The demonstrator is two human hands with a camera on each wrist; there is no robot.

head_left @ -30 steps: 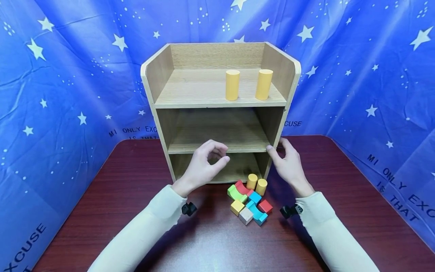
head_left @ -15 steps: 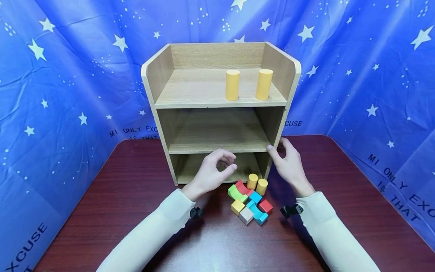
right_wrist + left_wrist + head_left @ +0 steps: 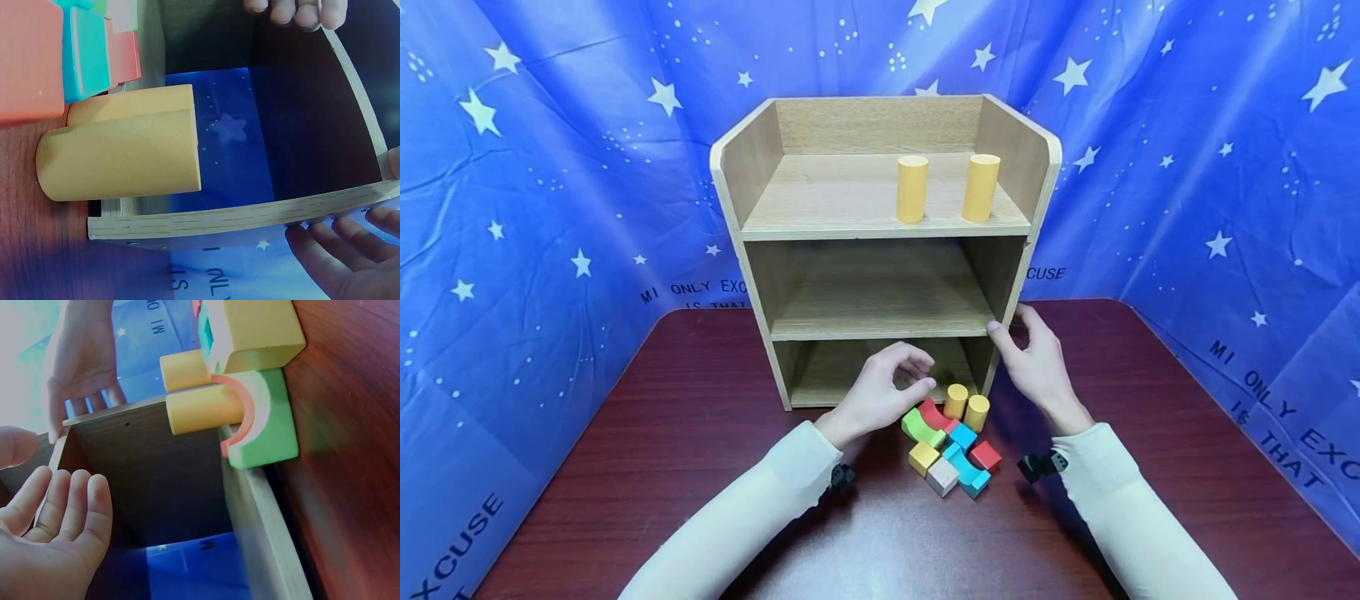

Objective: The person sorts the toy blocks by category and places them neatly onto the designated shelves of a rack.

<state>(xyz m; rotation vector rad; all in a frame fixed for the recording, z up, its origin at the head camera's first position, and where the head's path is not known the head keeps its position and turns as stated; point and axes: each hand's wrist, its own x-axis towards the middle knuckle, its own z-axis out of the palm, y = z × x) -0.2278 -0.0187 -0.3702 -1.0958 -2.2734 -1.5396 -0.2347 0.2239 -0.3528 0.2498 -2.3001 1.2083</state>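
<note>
My left hand [image 3: 883, 387], fingers loosely curved with nothing in them, hovers in front of the bottom compartment of a wooden shelf unit [image 3: 835, 196]. Just right of its thumb lie a green arch block [image 3: 917, 427] and a red arch block [image 3: 934, 414]. With thumb on the front edge and fingers along the outside, my right hand [image 3: 1037, 362] holds the unit's right side panel at middle-shelf height. Two short yellow cylinders [image 3: 956, 402] stand between the hands, before the unit. Two taller yellow cylinders [image 3: 912, 190] stand upright on the top shelf, towards its right.
Closer to me on the dark red table [image 3: 700, 467] lie a blue arch block [image 3: 967, 472], a blue cube [image 3: 962, 436], a red cube [image 3: 985, 456], a yellow cube [image 3: 923, 458] and a pale wood cube [image 3: 942, 477]. A blue star-patterned curtain [image 3: 587, 167] hangs around the back and sides.
My left hand has moved right and down towards the blocks, from before the middle shelf's edge to beside the green arch block. The right hand and the blocks stay in place.
</note>
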